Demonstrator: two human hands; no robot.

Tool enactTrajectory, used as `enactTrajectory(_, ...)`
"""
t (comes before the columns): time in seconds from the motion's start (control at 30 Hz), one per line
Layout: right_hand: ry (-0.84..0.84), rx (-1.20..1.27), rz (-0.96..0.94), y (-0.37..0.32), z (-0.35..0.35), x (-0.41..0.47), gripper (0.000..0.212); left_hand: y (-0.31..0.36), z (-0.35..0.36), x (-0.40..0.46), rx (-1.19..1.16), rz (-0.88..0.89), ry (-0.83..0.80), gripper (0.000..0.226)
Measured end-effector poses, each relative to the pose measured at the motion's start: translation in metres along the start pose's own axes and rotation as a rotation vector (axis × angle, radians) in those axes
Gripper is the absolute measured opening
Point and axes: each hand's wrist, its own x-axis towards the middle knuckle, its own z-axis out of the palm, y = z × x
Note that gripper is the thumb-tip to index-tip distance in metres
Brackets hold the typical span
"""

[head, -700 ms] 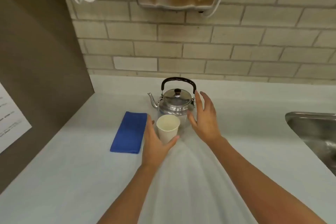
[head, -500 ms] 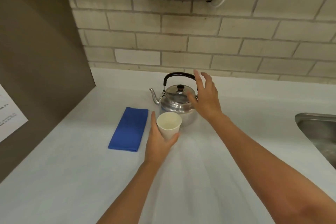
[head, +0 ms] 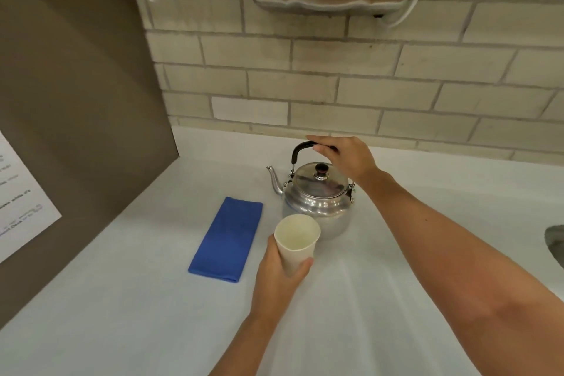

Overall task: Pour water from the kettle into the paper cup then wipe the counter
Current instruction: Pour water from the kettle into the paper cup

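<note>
Black kettle handle (head: 300,148) under right hand (head: 345,156); left hand (head: 279,276) wraps paper cup (head: 296,241).

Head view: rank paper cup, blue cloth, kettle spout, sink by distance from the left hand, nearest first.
From the left hand:
1. paper cup, held in its grip.
2. blue cloth, flat on the counter just to its left.
3. kettle spout, beyond the cup.
4. sink, at the far right edge.

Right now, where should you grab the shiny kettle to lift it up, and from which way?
Grab the kettle by its black handle, coming down from above. The handle stands upright in an arch over the lid, so fingers can curl around its top. The right hand already rests there. Probably safest: the grip sits opposite nothing, with the spout pointing left, toward the paper cup side.
</note>
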Motion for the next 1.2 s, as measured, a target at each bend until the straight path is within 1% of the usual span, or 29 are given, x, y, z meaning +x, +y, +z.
enactTrajectory(0.13, 0.059, 0.012, 0.029, -0.004, -0.001, -0.004, 0.023, -0.002, 0.0, 0.0, 0.016, 0.005, -0.003, 0.06)
enactTrajectory(0.27, 0.096, -0.043, 0.031, -0.011, -0.027, -0.008, 0.022, -0.001, 0.001, 0.0, 0.013, 0.001, -0.014, 0.066)
enactTrajectory(0.4, 0.086, -0.046, 0.025, -0.027, -0.061, -0.016, 0.021, 0.001, 0.0, 0.001, 0.004, -0.008, -0.015, 0.066)
enactTrajectory(0.53, 0.064, -0.052, -0.005, -0.05, -0.092, -0.032, 0.019, 0.006, -0.001, -0.002, -0.003, -0.016, -0.023, 0.059)
enactTrajectory(0.6, 0.038, -0.075, -0.018, -0.058, -0.107, -0.039, 0.019, 0.008, -0.001, -0.003, 0.002, -0.015, -0.024, 0.057)
enactTrajectory(0.7, -0.047, -0.122, -0.019, -0.071, -0.124, -0.05, 0.018, 0.009, -0.002, -0.004, -0.002, -0.012, -0.025, 0.057)
enactTrajectory(0.87, -0.179, -0.231, -0.018, -0.092, -0.133, -0.067, 0.015, 0.007, -0.003, -0.003, -0.009, -0.006, -0.022, 0.059)
enactTrajectory(1.0, -0.225, -0.341, -0.094, -0.107, -0.131, -0.076, 0.019, 0.004, -0.002, -0.003, -0.018, -0.001, -0.028, 0.055)
enactTrajectory(1.2, -0.26, -0.482, -0.165, -0.122, -0.127, -0.081, 0.018, 0.004, -0.002, -0.002, -0.012, 0.011, -0.027, 0.061)
